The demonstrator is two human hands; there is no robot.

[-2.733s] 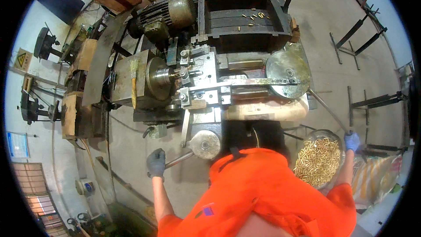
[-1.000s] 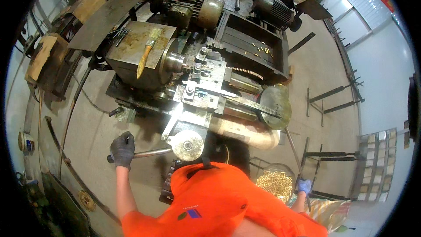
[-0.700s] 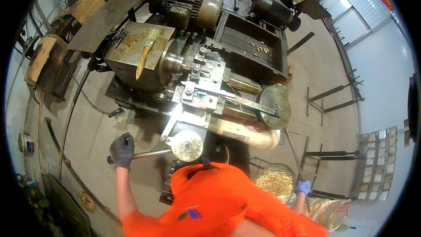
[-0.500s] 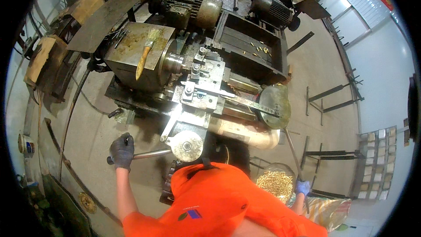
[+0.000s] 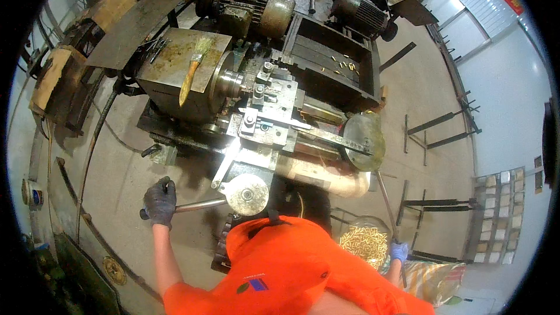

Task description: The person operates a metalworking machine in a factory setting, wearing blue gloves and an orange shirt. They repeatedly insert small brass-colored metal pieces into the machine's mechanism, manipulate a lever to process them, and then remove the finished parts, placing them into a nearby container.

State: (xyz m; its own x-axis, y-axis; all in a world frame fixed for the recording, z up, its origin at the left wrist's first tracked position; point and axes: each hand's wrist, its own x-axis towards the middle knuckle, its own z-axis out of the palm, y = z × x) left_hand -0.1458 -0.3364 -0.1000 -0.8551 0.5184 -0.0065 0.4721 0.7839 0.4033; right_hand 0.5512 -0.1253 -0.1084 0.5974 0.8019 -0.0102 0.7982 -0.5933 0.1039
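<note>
My left hand [image 5: 160,201], in a dark grey glove, is closed around the end of a metal lever [image 5: 200,205]. This lever runs to a round hub [image 5: 247,194] on the front of a small lathe [image 5: 269,114]. Far to the right, my right hand [image 5: 399,251], in a blue-violet glove, grips a long thin rod [image 5: 385,204] that slopes up to a round disc [image 5: 364,142] at the lathe's right end. Between hub and chuck [image 5: 232,83] sits the bolted tool slide. A wood-handled brush [image 5: 192,76] lies on the headstock cover.
A bowl of many small brass-coloured pieces [image 5: 363,243] stands beside my right hand, near a striped sack [image 5: 434,280]. Several like pieces lie in the metal tray [image 5: 300,84] behind the slide. Electric motors [image 5: 248,11] stand at the back. Black metal frames [image 5: 437,203] stand at the right.
The whole view has shifted slightly to the left. Both hands keep their grips, and the lever and rod show no clear movement.
</note>
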